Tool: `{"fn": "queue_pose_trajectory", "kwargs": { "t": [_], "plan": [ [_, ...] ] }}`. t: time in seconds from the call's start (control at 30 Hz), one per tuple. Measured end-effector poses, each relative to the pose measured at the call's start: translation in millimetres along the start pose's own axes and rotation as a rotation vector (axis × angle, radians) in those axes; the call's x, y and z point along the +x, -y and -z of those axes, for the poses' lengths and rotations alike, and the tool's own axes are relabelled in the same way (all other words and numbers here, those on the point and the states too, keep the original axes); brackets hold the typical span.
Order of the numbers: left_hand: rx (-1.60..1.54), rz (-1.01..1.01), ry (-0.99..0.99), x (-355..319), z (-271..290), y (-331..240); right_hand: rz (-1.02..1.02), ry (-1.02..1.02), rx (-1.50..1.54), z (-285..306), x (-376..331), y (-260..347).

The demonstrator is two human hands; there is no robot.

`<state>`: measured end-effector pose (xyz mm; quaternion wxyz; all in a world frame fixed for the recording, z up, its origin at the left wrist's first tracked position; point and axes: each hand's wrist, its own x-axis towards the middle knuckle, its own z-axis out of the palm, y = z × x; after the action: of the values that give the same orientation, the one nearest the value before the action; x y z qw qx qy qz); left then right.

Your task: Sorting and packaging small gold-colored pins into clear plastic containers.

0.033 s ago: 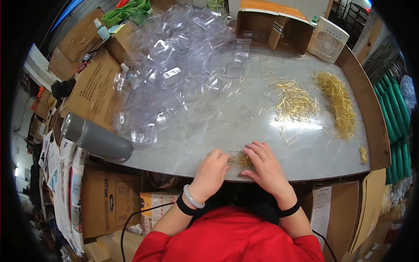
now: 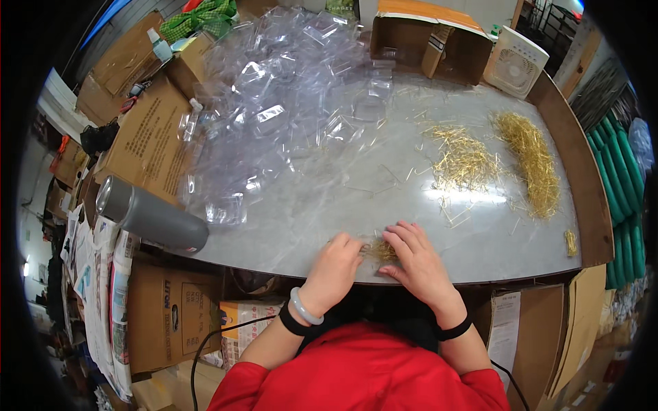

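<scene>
Near the front edge of the grey table, a small bundle of gold wire hooks (image 2: 382, 251) lies between my two hands. My left hand (image 2: 332, 269) has its fingertips bent and pressed together at the bundle's left end. My right hand (image 2: 417, 262) curves over the right end, fingers on the far side and thumb on the near side. The fingers partly hide the bundle. Further off to the right are a loose heap of gold wire hooks (image 2: 463, 161) and a denser, longer pile (image 2: 529, 164). A small gold bunch (image 2: 570, 243) sits by the right edge.
A big heap of clear plastic packs (image 2: 274, 103) covers the table's back left. On the left lies a grey bottle (image 2: 154, 216) beside a cardboard box (image 2: 147, 140). At the back stand an open carton (image 2: 432, 44) and a white fan (image 2: 515, 63). A cardboard wall (image 2: 576, 157) borders the right side.
My left hand has shifted very slightly to the right along the bundle. My right hand has hardly moved.
</scene>
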<state>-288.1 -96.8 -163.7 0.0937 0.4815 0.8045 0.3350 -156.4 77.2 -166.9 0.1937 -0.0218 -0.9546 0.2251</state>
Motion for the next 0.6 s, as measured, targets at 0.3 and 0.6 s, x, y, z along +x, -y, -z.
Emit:
{"fn": "queue_pose_trajectory", "kwargs": {
  "t": [0.3,0.6],
  "plan": [
    [-0.236,-0.080,-0.103,14,-4,-4,-0.007,-0.038,0.067,-6,-5,-8],
    [-0.149,-0.008,0.110,18,-14,-14,0.014,-0.086,0.084,-4,-5,-10]
  ]
}}
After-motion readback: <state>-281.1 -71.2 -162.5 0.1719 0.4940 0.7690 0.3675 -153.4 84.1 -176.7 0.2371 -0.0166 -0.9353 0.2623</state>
